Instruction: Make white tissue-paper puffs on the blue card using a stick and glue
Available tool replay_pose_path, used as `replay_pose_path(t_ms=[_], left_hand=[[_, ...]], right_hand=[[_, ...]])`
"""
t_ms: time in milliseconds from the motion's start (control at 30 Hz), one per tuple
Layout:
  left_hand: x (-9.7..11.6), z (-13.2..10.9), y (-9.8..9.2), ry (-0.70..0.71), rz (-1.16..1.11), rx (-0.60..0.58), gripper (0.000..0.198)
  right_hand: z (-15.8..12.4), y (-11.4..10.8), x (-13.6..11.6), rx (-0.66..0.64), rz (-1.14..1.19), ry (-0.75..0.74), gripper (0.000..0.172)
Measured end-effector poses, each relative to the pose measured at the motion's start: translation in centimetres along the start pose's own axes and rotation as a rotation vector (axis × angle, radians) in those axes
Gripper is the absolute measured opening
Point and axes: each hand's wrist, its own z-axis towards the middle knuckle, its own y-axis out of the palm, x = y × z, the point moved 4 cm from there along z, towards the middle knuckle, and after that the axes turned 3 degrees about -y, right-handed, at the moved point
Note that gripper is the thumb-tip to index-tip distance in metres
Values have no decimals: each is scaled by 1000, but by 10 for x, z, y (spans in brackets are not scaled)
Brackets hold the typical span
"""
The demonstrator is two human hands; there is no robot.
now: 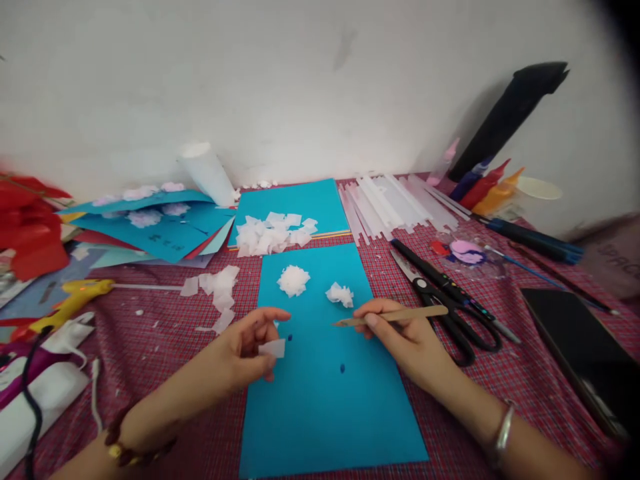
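Note:
My left hand is over the left side of a blue paper sheet, pinching a small white tissue square. In my right hand is a pointed wooden stick, its tip directed left above the sheet. Toward the sheet's far end sit a round fluffy white tissue flower and a smaller white tissue cluster. Two dark blue spots mark the paper, one near my left fingers and another lower down.
Loose tissue squares lie on stacked blue paper behind. Glue sticks, black scissors, a cutter and a phone are on the right. A yellow glue gun and a white power strip occupy the left.

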Motion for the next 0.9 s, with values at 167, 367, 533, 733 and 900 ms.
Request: replay_pose_path(t_ms=[167,367,533,733,900], left_hand=[[8,22,-11,61,55,60,42],[41,64,-1,171,193,42,19],[52,81,17,323,292,-1,14],[47,81,13,327,436,49,17],[53,72,25,235,599,-91,16]], right_hand=[[8,-15,5,110,-22,4,17],[11,-17,9,162,-19,-3,15],[8,-15,11,139,-101,-34,15],[10,-19,11,162,-185,-26,17],[12,-19,12,177,-154,13,17]])
